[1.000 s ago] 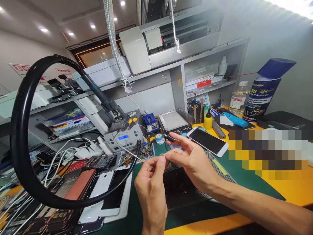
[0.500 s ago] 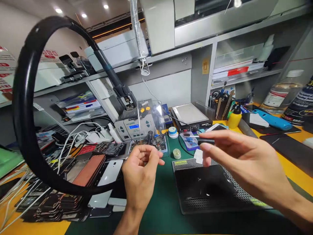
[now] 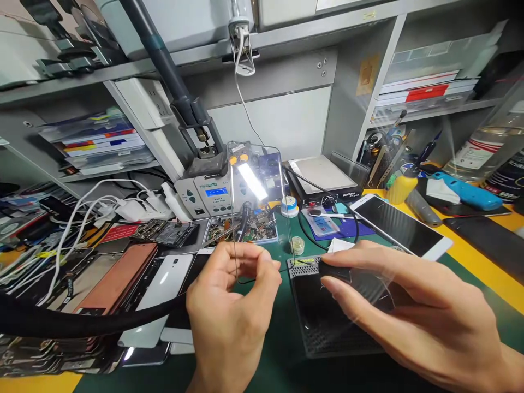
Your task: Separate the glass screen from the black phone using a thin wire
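My left hand (image 3: 235,305) is closed, pinching the lower end of a clear, phone-sized panel with rounded corners (image 3: 254,183). The panel stands upright, and a bright light reflects off it. Between thumb and forefinger, my right hand (image 3: 413,300) grips a small black piece (image 3: 336,271). A shiny see-through film (image 3: 379,286) shows behind these fingers; I cannot tell whether it joins the black piece. Below lies a glossy black phone panel (image 3: 315,305) on a dark perforated mat (image 3: 315,344), partly covered by my right hand.
A white phone (image 3: 403,226) lies behind my right hand. Farther back are a small clear jar (image 3: 297,245), a flat heating plate (image 3: 323,177) and a station with a blue display (image 3: 215,192). Phone parts (image 3: 118,278) pile up at left, crossed by a black ring (image 3: 94,322).
The view has tilted down and come closer. My right hand has come lower, showing the see-through film behind its fingers. My left hand still holds the clear panel upright.
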### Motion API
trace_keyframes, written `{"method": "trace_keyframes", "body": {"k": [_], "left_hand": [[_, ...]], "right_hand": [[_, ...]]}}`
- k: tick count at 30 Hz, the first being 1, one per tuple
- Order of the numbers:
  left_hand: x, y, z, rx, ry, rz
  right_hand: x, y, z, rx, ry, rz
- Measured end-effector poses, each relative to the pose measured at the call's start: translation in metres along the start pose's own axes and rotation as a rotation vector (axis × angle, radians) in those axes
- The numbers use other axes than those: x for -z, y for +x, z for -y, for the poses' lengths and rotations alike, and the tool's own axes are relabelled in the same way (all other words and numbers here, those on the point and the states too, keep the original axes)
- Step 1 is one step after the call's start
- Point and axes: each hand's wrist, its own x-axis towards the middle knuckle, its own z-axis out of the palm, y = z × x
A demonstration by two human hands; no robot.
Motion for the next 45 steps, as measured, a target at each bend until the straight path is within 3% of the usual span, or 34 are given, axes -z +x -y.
{"method": "trace_keyframes", "body": {"k": [30, 35, 38, 41, 45], "left_hand": [[-0.003, -0.005, 0.001, -0.023, 0.029, -0.021], [-0.003, -0.005, 0.001, -0.021, 0.005, -0.025], [-0.003, -0.005, 0.001, -0.013, -0.025, -0.014], [-0.003, -0.007, 0.003, -0.012, -0.03, 0.003], [-0.003, -0.008, 0.002, -0.012, -0.034, 0.003]], "right_hand": [[-0.002, 0.004, 0.003, 0.051, -0.084, 0.051], [0.019, 0.017, 0.002, -0.193, 0.015, 0.02], [0.038, 0.028, -0.004, -0.416, 0.042, 0.186], [0.047, 0.034, -0.013, -0.498, 0.054, 0.321], [0.044, 0.033, -0.024, -0.531, 0.052, 0.279]]}}
